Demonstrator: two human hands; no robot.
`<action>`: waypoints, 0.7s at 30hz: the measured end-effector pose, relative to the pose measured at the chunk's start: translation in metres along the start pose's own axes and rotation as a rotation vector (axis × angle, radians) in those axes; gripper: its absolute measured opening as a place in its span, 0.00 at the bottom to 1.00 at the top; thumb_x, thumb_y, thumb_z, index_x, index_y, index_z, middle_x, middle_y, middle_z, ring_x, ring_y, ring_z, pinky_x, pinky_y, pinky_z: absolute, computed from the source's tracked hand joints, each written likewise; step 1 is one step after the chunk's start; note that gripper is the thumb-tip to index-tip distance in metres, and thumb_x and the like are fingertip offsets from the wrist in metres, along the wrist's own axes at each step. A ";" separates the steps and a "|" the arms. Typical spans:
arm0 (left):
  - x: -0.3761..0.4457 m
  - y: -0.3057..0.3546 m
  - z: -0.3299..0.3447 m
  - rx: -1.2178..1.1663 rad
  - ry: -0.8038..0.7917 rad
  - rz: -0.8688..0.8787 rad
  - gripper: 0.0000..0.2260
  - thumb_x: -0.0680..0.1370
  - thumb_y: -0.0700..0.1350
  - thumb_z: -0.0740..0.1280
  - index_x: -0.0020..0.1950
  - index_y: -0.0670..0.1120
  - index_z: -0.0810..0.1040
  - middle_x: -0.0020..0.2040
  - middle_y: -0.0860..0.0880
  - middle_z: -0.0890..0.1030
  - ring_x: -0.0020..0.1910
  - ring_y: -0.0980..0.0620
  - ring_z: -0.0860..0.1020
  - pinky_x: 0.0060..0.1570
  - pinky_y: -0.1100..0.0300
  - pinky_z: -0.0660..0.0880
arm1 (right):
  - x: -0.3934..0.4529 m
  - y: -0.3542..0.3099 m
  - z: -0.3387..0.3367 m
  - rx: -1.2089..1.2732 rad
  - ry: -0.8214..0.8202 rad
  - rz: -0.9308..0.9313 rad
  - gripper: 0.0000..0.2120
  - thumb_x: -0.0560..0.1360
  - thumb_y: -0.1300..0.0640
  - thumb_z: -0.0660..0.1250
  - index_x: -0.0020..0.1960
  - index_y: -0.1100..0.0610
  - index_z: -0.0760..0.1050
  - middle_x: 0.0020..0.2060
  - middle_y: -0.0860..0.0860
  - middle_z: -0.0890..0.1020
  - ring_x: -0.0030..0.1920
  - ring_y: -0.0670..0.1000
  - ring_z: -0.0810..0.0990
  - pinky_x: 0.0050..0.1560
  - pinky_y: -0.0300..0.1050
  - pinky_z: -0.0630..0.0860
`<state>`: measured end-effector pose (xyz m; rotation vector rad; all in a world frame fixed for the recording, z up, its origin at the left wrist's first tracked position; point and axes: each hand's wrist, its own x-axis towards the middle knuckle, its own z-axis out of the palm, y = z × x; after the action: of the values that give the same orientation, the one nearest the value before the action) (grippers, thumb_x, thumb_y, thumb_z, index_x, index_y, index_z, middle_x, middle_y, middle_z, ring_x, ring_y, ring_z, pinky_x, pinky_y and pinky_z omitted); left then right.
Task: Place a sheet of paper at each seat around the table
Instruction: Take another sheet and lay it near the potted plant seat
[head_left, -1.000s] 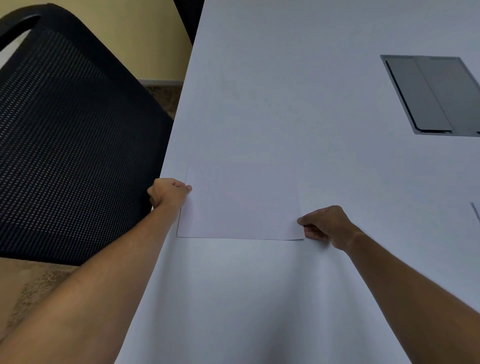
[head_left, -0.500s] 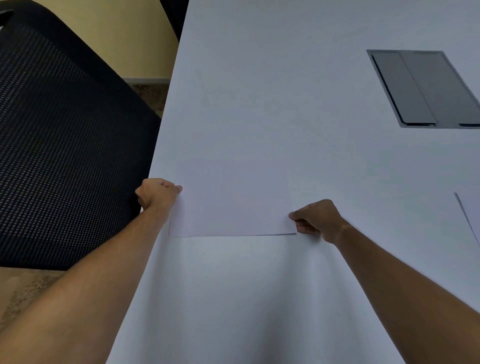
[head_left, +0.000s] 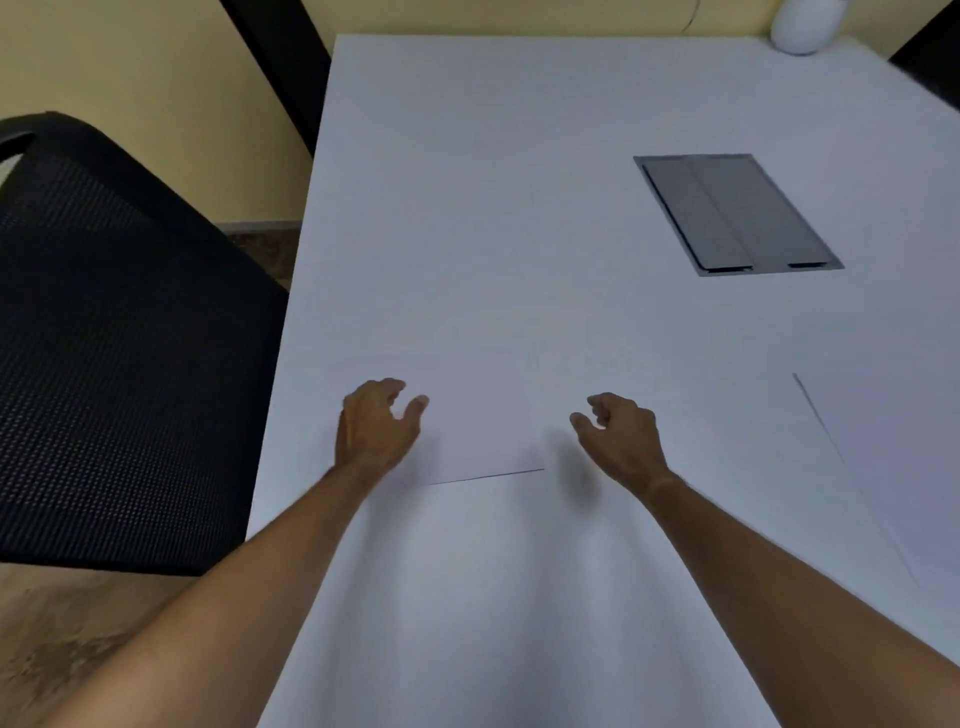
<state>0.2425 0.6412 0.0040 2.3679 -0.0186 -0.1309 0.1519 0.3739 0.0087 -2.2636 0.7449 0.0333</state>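
Pale yellow walls close in behind a long white table (head_left: 519, 218) that fills most of the head view. On it, near the left edge and in front of a black mesh chair (head_left: 119, 338), a sheet of paper (head_left: 483, 421) lies flat, white on white, so that only its near edge shows clearly as a thin dark line. The left hand (head_left: 376, 423) hangs over the left part of the sheet with fingers loosely curled and thumb apart from them, holding nothing; whether it touches the paper cannot be told. The right hand (head_left: 618, 434) hovers just past the sheet's right edge, fingers bent and relaxed, thumb pointing toward the paper, also holding nothing, with a soft shadow under it on the tabletop. Both bare forearms reach in from the bottom corners. Farther right on the table a second sheet (head_left: 893, 467) lies at an angle, its left edge drawn as a faint slanted line, and it runs out of view at the right side. Beyond the hands, set into the tabletop, a grey cable hatch (head_left: 737, 213) with two flaps sits flush. At the far right corner of the table stands a rounded white object (head_left: 802, 23), cut off by the top of the view. Brown patterned floor (head_left: 78, 623) shows below the chair.
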 end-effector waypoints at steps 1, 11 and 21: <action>-0.006 0.012 0.004 0.028 -0.020 0.066 0.21 0.76 0.51 0.70 0.65 0.41 0.77 0.61 0.42 0.79 0.62 0.44 0.76 0.65 0.51 0.71 | -0.006 0.000 -0.005 -0.040 0.013 -0.031 0.23 0.76 0.50 0.69 0.68 0.59 0.75 0.61 0.55 0.81 0.63 0.55 0.78 0.66 0.48 0.71; -0.060 0.106 0.043 0.341 -0.088 0.585 0.40 0.76 0.67 0.53 0.80 0.47 0.43 0.81 0.47 0.44 0.79 0.49 0.42 0.76 0.53 0.41 | -0.061 0.028 -0.073 -0.411 0.178 -0.246 0.41 0.77 0.38 0.60 0.81 0.56 0.48 0.81 0.56 0.51 0.80 0.55 0.49 0.77 0.53 0.50; -0.120 0.192 0.070 0.552 -0.076 0.824 0.42 0.74 0.71 0.43 0.79 0.48 0.36 0.79 0.45 0.36 0.78 0.47 0.35 0.76 0.45 0.38 | -0.118 0.073 -0.152 -0.538 0.361 -0.222 0.44 0.75 0.31 0.49 0.81 0.55 0.40 0.81 0.57 0.43 0.80 0.56 0.41 0.79 0.56 0.41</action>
<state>0.1214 0.4612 0.0985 2.6763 -1.1776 0.2118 -0.0132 0.2925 0.0998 -2.9033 0.7224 -0.3251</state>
